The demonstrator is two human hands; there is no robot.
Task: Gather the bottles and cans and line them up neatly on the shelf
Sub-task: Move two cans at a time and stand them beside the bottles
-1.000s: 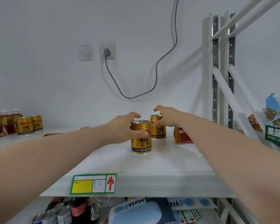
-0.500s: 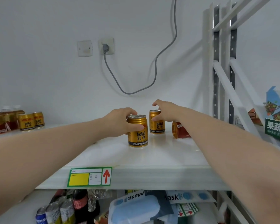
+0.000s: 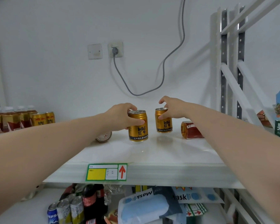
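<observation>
Left hand (image 3: 120,118) wraps one upright gold metal can (image 3: 138,126); right hand (image 3: 170,107) pinches another gold can (image 3: 163,120). Best carried level, set touching.

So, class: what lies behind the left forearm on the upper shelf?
Behind the left forearm, a toppled bottle lies on the shelf. Only its round end with a reddish label shows; the arm covers the rest, so its type is unclear.

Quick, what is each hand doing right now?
Left hand: closed around a gold can on the shelf.
Right hand: closed on another gold can.
</observation>
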